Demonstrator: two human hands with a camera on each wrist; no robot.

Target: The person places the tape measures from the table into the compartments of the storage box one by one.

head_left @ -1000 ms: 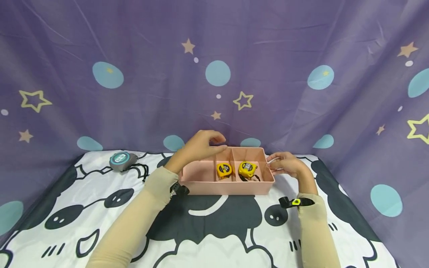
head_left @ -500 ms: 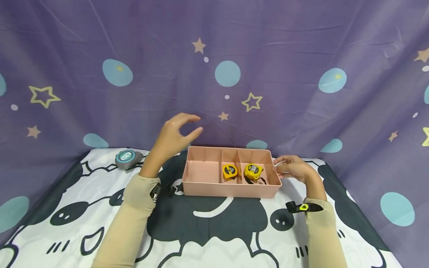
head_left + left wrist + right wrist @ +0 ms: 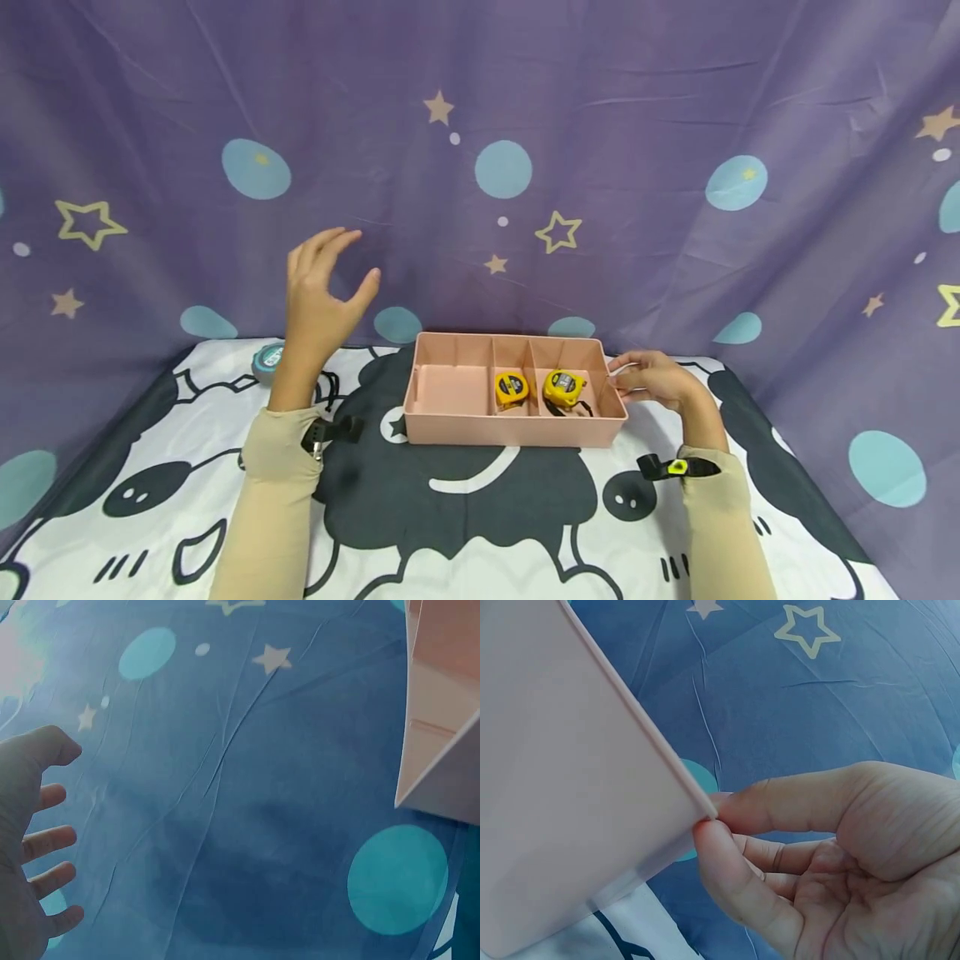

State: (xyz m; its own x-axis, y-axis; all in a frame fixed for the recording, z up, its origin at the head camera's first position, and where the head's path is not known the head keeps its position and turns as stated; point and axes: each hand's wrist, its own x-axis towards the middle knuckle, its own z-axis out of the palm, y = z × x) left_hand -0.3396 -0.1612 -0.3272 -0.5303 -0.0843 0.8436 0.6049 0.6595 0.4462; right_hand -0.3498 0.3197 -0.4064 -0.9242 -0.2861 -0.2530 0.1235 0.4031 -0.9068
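A pink divided storage box stands on the cloth. One yellow tape measure sits in its middle compartment, and another yellow tape measure with a black strap lies in the right one. My right hand pinches the box's right end; in the right wrist view, thumb and forefinger meet at its corner. Raised left of the box, my left hand has its fingers spread and holds nothing. Behind the left wrist is a grey and teal tape measure, partly hidden, with a black cord.
A black-and-white cartoon cloth covers the table. A purple curtain with stars and dots hangs right behind the table's far edge. Each wrist wears a black strap.
My left hand has moved left and up, away from above the box, and its fingers have spread. The right hand stays at the box's right end. The head view has shifted slightly.
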